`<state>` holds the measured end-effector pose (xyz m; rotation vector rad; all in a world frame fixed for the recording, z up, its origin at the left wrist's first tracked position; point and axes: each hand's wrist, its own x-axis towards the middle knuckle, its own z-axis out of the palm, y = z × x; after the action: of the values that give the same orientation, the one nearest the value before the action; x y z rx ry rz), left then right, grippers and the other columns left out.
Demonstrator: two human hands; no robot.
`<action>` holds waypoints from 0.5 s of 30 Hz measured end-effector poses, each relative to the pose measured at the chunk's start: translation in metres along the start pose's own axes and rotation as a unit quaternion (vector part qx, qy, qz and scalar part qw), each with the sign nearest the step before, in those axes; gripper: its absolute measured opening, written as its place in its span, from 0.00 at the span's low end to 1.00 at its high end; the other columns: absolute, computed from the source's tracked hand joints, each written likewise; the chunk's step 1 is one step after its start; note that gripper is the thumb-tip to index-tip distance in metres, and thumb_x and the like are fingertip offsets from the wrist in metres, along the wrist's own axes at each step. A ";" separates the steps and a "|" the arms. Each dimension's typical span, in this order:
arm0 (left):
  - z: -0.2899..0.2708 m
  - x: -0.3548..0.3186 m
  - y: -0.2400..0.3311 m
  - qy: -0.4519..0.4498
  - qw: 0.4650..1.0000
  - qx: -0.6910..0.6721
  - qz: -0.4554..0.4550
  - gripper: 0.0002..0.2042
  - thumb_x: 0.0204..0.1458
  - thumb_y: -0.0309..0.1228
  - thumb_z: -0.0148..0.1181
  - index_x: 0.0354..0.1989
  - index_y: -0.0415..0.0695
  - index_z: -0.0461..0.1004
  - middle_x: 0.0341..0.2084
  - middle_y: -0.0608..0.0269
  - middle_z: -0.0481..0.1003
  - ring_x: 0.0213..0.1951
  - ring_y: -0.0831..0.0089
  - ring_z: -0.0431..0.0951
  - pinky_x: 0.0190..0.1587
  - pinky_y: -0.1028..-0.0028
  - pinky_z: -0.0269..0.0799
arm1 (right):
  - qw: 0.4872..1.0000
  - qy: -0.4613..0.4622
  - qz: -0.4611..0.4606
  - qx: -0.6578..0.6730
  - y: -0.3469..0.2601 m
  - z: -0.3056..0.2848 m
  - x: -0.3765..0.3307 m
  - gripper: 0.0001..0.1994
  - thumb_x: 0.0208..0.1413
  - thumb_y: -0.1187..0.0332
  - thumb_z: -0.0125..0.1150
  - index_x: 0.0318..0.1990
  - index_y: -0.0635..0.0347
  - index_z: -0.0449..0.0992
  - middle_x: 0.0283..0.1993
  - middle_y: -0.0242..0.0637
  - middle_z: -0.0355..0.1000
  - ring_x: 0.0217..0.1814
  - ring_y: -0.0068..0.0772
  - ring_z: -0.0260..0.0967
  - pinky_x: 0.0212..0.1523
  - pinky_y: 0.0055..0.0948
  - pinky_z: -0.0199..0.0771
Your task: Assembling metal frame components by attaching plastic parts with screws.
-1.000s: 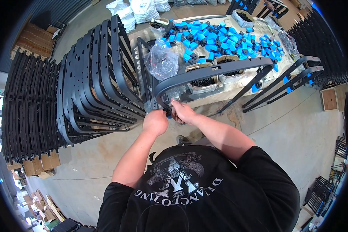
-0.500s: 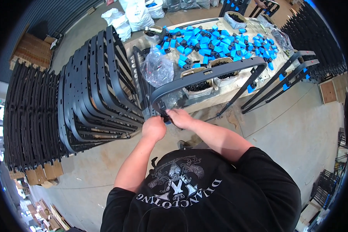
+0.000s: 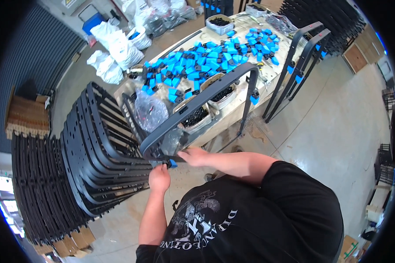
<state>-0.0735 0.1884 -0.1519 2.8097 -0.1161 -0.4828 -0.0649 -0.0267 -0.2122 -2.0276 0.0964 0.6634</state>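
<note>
A dark grey metal tube frame (image 3: pixel 210 90) with rounded corners stands upright in front of me, leaning along the table's near side. On its near leg sits a small black-and-blue plastic fitting (image 3: pixel 173 164). My left hand (image 3: pixel 159 179) is closed at that fitting, thumb and fingers pressed against its black part. Just right of it, my right hand (image 3: pixel 194 157) is beside the frame's leg, its fingers stretched leftward and apart from the fitting. A matching blue fitting (image 3: pixel 254 99) is on the frame's far leg.
Stacked frames (image 3: pixel 90 153) crowd my left. The table (image 3: pixel 232 115) carries a heap of blue plastic pieces (image 3: pixel 206 57), tubs of small black parts (image 3: pixel 194 118) and a clear plastic bag (image 3: pixel 150 111). More frames (image 3: pixel 300 57) lean at its right end. White sacks (image 3: pixel 118 50) lie beyond.
My view has turned, so the table sits further left. My right hand has come off the fitting and moved a little right; my left hand remains at it.
</note>
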 end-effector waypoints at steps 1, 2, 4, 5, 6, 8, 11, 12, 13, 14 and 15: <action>0.007 -0.003 -0.005 0.050 0.998 -0.039 0.012 0.16 0.64 0.37 0.50 0.37 0.36 0.78 0.35 0.41 0.80 0.40 0.44 0.80 0.44 0.53 0.74 | 0.997 0.036 -0.034 -0.061 0.030 -0.015 -0.007 0.35 0.65 0.36 0.41 0.51 0.62 0.80 0.47 0.57 0.78 0.49 0.55 0.77 0.52 0.46 0.75; 0.017 -0.005 -0.010 0.099 0.992 -0.079 0.025 0.17 0.65 0.38 0.51 0.37 0.36 0.78 0.34 0.43 0.80 0.38 0.47 0.81 0.42 0.55 0.74 | 0.995 -0.036 0.046 -0.077 0.060 -0.045 -0.014 0.35 0.65 0.36 0.38 0.51 0.59 0.81 0.52 0.57 0.77 0.58 0.58 0.73 0.61 0.45 0.70; 0.048 -0.015 -0.028 0.211 0.947 -0.244 -0.002 0.18 0.65 0.41 0.54 0.39 0.36 0.79 0.29 0.50 0.80 0.31 0.58 0.79 0.37 0.62 0.74 | 0.985 0.082 0.144 -0.046 0.124 -0.105 -0.039 0.28 0.62 0.43 0.51 0.46 0.63 0.82 0.50 0.56 0.77 0.56 0.54 0.75 0.59 0.45 0.73; 0.069 -0.018 -0.050 0.186 0.937 -0.287 -0.072 0.19 0.66 0.43 0.53 0.39 0.37 0.79 0.28 0.54 0.80 0.31 0.62 0.78 0.37 0.65 0.73 | 0.969 0.196 0.152 -0.019 0.162 -0.138 -0.048 0.25 0.61 0.48 0.54 0.44 0.65 0.80 0.49 0.56 0.77 0.55 0.54 0.75 0.57 0.45 0.74; 0.085 -0.024 -0.068 0.157 0.921 -0.326 -0.142 0.20 0.66 0.45 0.52 0.40 0.38 0.79 0.27 0.57 0.79 0.30 0.67 0.77 0.36 0.68 0.72 | 0.934 0.291 0.195 -0.063 0.196 -0.176 -0.044 0.21 0.61 0.52 0.55 0.45 0.64 0.75 0.48 0.55 0.77 0.52 0.54 0.75 0.54 0.47 0.74; 0.100 -0.042 -0.067 0.071 0.909 -0.313 -0.264 0.20 0.67 0.45 0.51 0.40 0.40 0.79 0.29 0.60 0.80 0.30 0.70 0.77 0.36 0.69 0.72 | 0.838 0.519 0.109 -0.130 0.225 -0.254 -0.037 0.17 0.58 0.58 0.60 0.45 0.62 0.70 0.45 0.54 0.72 0.50 0.58 0.71 0.53 0.51 0.70; 0.165 -0.079 -0.113 -0.008 0.943 -0.214 -0.254 0.20 0.67 0.45 0.48 0.40 0.40 0.80 0.30 0.57 0.81 0.30 0.64 0.79 0.36 0.63 0.74 | 0.842 0.490 0.092 -0.208 0.200 -0.362 -0.015 0.18 0.53 0.63 0.62 0.48 0.62 0.71 0.48 0.52 0.72 0.54 0.56 0.70 0.56 0.50 0.71; 0.201 -0.089 -0.157 -0.122 0.987 -0.055 -0.093 0.21 0.64 0.47 0.48 0.40 0.42 0.81 0.34 0.51 0.82 0.35 0.54 0.82 0.38 0.57 0.75 | 0.845 0.487 0.092 -0.200 0.199 -0.381 0.003 0.18 0.53 0.63 0.62 0.48 0.62 0.71 0.48 0.52 0.72 0.54 0.56 0.70 0.56 0.50 0.71; 0.236 -0.102 -0.186 -0.124 0.986 -0.047 -0.099 0.21 0.64 0.47 0.48 0.40 0.42 0.81 0.34 0.51 0.82 0.35 0.54 0.82 0.38 0.57 0.75 | 0.845 0.470 0.130 -0.219 0.202 -0.394 0.025 0.20 0.52 0.63 0.64 0.50 0.64 0.71 0.51 0.54 0.72 0.57 0.55 0.70 0.57 0.48 0.72; 0.264 -0.098 -0.176 -0.339 0.917 0.197 -0.070 0.22 0.60 0.51 0.49 0.39 0.45 0.82 0.38 0.45 0.81 0.41 0.47 0.82 0.42 0.56 0.76 | 0.842 0.455 0.155 -0.246 0.198 -0.404 0.050 0.22 0.51 0.64 0.65 0.51 0.65 0.70 0.54 0.56 0.71 0.59 0.54 0.71 0.58 0.46 0.73; 0.265 -0.089 -0.160 -0.341 0.916 0.202 -0.063 0.22 0.60 0.51 0.49 0.39 0.45 0.82 0.38 0.45 0.81 0.41 0.47 0.82 0.42 0.56 0.76 | 0.839 0.459 0.162 -0.242 0.207 -0.419 0.057 0.22 0.51 0.64 0.65 0.51 0.65 0.70 0.54 0.56 0.71 0.59 0.54 0.71 0.58 0.46 0.73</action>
<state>-0.2419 0.2820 -0.4098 2.8923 -0.1951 -1.6214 0.0889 -0.4705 -0.2397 -2.6959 0.9351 -0.1899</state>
